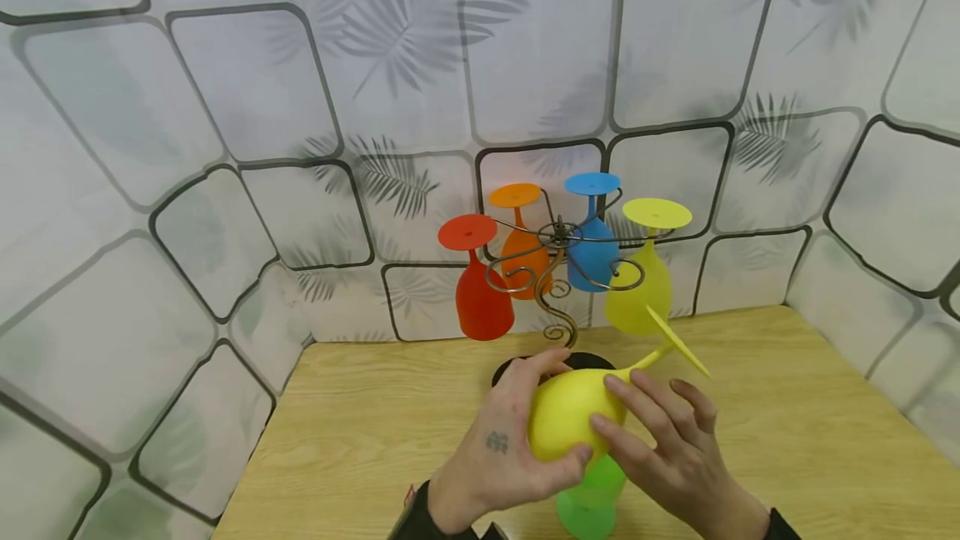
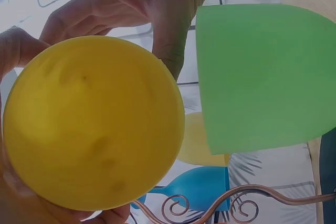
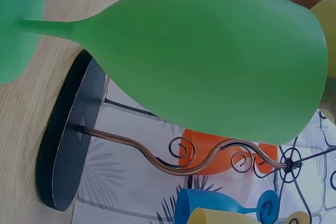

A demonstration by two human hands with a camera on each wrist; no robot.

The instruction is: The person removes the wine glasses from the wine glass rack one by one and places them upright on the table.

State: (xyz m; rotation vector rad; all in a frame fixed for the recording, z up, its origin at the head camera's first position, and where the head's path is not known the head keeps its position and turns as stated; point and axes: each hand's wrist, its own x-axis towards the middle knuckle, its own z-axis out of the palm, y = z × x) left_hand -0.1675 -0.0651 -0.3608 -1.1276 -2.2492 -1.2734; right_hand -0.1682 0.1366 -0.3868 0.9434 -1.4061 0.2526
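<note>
the yellow goblet (image 1: 572, 411) is held between both hands, tilted, its stem and foot pointing up and away past the right fingers. the left hand (image 1: 510, 432) grasps the bowl, thumb and fingers curled round it; the right hand (image 1: 678, 452) also grasps the bowl, fingers laid over it close to the stem, thumb on the other side. just below the fingers is the green goblet (image 3: 210, 56), upright, its foot towards the surface (image 1: 825, 432).

beyond the fingers stands the wire rack (image 1: 558, 233) with its black base (image 3: 68, 140). four goblets hang from it upside down: red (image 1: 483, 302) up and left of the left fingers, orange (image 1: 525, 252) and blue (image 1: 592, 244) farther back, and the second yellow goblet (image 1: 651, 290) above the right fingers. behind everything is the patterned wall (image 1: 540, 57).
</note>
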